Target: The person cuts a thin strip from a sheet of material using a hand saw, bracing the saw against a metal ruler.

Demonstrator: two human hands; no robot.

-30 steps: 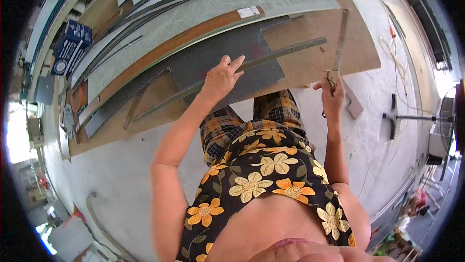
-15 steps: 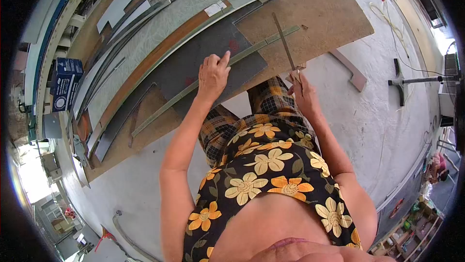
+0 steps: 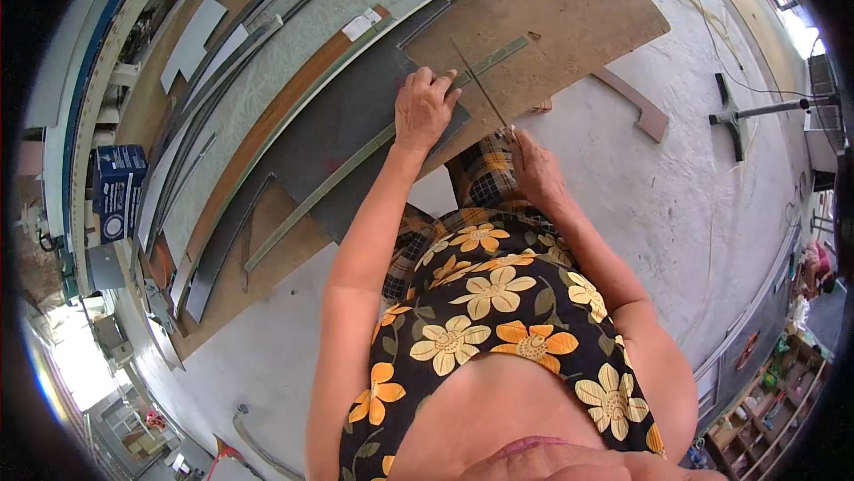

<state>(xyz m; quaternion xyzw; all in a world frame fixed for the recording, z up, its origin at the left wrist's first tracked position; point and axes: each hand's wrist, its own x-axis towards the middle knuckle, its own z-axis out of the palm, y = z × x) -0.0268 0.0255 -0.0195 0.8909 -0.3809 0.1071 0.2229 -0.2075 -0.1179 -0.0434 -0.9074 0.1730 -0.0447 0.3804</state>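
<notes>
Bladed Tool Held Across a Green Strip

The left hand (image 3: 425,109) lies over a long, narrow green strip (image 3: 351,168), its fingers bent and the thumb toward the right; whether they pinch the strip or only press on it cannot be told. The right hand (image 3: 535,165) is closed about the near end of a thin, saw-like blade (image 3: 487,94), whose handle the fingers largely conceal. The strip runs diagonally over a dark grey sheet (image 3: 329,129) and onto the brown worktable (image 3: 578,18), its far end lying just beyond the blade. The blade crosses the strip just to the right of the left hand; contact between the two cannot be confirmed.

The step in hand appears to be lining up the blade with a chosen place on the strip. The next move would call for a steady left hand, fingertips clear of the edge, and a controlled right wrist.
</notes>
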